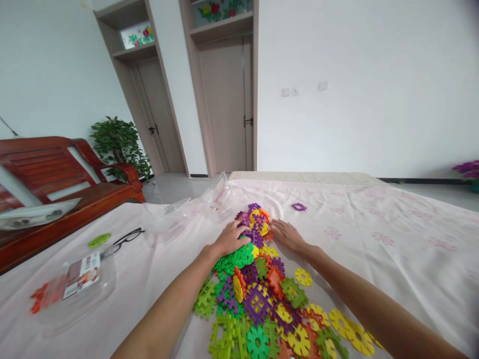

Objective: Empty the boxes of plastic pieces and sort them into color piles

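A heap of flat plastic interlocking pieces [262, 294] in green, purple, yellow and orange lies on the cloth-covered table [374, 234] in front of me. My left hand [230, 238] rests on the heap's far left side, fingers curled over green and purple pieces. My right hand [286, 233] lies flat beside the heap's far right side, fingers stretched out and touching the pieces. A single purple piece [298, 206] lies apart, farther back on the cloth.
A clear plastic bag [194, 209] lies behind the heap. Black glasses [127, 236], a green piece [99, 240] and a clear labelled tub [75, 286] sit at the left. A red wooden bench [56, 174], a plant [119, 144] and doors [228, 104] stand beyond.
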A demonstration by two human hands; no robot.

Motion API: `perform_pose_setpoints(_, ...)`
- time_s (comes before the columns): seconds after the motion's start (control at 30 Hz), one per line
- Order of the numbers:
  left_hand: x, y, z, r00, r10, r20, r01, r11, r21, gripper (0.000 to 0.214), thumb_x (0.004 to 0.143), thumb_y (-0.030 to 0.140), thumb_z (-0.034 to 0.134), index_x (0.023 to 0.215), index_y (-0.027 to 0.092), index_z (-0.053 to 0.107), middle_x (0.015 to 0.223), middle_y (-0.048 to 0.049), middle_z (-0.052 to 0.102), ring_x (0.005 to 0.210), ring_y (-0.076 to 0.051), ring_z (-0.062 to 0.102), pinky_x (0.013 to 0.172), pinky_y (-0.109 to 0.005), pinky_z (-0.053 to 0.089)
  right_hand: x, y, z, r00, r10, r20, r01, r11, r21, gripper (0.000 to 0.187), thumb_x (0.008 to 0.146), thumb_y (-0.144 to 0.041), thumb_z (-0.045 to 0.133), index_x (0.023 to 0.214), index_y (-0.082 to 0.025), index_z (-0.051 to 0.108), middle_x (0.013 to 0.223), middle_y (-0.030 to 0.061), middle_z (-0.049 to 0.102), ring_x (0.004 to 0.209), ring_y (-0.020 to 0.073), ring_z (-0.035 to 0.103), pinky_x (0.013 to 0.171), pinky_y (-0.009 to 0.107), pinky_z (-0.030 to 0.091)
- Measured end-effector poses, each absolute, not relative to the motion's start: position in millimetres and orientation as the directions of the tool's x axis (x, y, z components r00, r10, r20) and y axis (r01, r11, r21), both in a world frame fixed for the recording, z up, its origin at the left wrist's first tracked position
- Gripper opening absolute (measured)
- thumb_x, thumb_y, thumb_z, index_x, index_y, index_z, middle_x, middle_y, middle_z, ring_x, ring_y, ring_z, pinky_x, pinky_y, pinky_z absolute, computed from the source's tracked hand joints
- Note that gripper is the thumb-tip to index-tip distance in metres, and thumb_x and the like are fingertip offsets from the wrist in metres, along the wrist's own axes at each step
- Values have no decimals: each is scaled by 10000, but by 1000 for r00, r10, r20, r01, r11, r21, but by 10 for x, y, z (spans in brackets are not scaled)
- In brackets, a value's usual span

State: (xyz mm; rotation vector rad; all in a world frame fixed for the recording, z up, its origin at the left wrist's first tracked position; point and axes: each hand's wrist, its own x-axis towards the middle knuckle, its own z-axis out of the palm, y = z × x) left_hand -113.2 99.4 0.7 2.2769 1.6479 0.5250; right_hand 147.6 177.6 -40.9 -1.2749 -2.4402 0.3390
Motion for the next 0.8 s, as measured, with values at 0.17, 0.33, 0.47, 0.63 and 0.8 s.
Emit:
perform_pose_setpoints(0.17, -1104, 596, 261, 371, 911, 182, 723, -406, 559, 405, 926, 404, 442, 1247, 243, 628, 1262, -41, 647, 1194, -198, 558, 1069, -322, 390, 1207, 1182, -94, -621, 768, 158, 465, 523, -714, 614, 977, -576, 296, 1420, -198, 491, 1474, 90, 481, 1367, 261, 431, 1161, 455, 302)
perform_pose_setpoints(0.33, -1488, 212, 547, 142, 940, 309, 815, -288, 502, 303, 924, 382, 467, 1077, 254, 695, 1100, -17, 708, 1016, -170, 637, 940, -272, 462, 1360, 946, 129, -619, 773, 136, 317, 405, -858, 645, 921, -658, 389, 1384, -236, 542, 1301, 77, 640, 1205, 285, 588, 1075, 461, 418)
perform_pose_setpoints(0.47, -2012, 63, 604, -138, 937, 321, 974, 69, 215, 249, 902, 255, 495, 1073, 242, 676, 1168, -35, 652, 955, -169, 640, 870, -289, 474, 1587, 1083, 7, -453, 879, 147, 409, 351, -842, 588, 919, -610, 383, 1249, -191, 632, 1015, 90, 748, 1017, 285, 675, 986, 454, 476)
perform_pose_setpoints(0.63, -2343, 40, 391, -195, 953, 232, 958, 236, -164, 294, 900, 194, 462, 1122, 195, 655, 1360, -134, 487, 931, -226, 649, 826, -367, 485, 1582, 1068, -143, -407, 894, 185, 454, 374, -809, 426, 898, -496, 426, 1120, -235, 678, 1022, 41, 745, 982, 251, 677, 922, 376, 497)
perform_pose_setpoints(0.8, -2394, 101, 231, -201, 946, 255, 923, 270, -275, 296, 924, 187, 406, 1095, 161, 645, 1299, -159, 483, 951, -231, 641, 858, -375, 472, 1533, 991, -163, -412, 887, 208, 455, 398, -796, 353, 882, -425, 460, 1081, -241, 685, 1042, 29, 736, 997, 245, 666, 908, 353, 491)
